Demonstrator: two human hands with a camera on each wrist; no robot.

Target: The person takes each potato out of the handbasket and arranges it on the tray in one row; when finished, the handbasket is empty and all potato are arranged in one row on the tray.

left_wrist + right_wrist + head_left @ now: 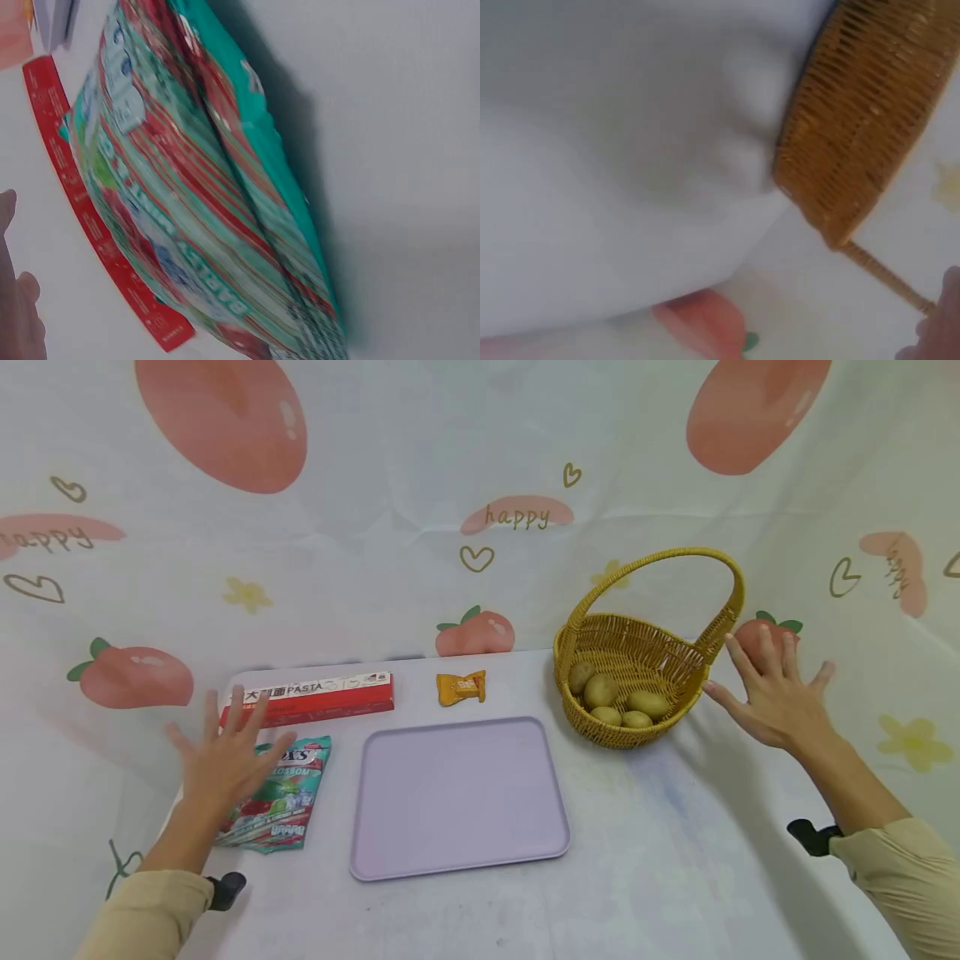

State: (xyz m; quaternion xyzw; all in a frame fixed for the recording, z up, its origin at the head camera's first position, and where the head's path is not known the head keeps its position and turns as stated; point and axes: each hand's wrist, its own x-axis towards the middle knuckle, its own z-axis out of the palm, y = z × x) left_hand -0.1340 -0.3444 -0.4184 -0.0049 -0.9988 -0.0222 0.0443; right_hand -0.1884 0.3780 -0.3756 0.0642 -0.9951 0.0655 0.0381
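Observation:
My left hand (223,767) is held with fingers spread over the teal candy bag (288,793), overlapping its left part in the head view. The bag fills much of the left wrist view, with the red and white pasta box (94,217) behind it. On the right, my right hand (787,706) hovers with fingers splayed beside the yellow wicker basket (637,652). Several brownish-green round fruits or potatoes (602,691) lie inside the basket, whose tall handle arches up. Neither hand holds anything.
A pale purple tray (459,797) lies in the middle of the white table (637,877). Behind it is a small orange-yellow wrapped snack (461,687). A white cloth printed with peaches and hearts (360,560) hangs around the back and sides.

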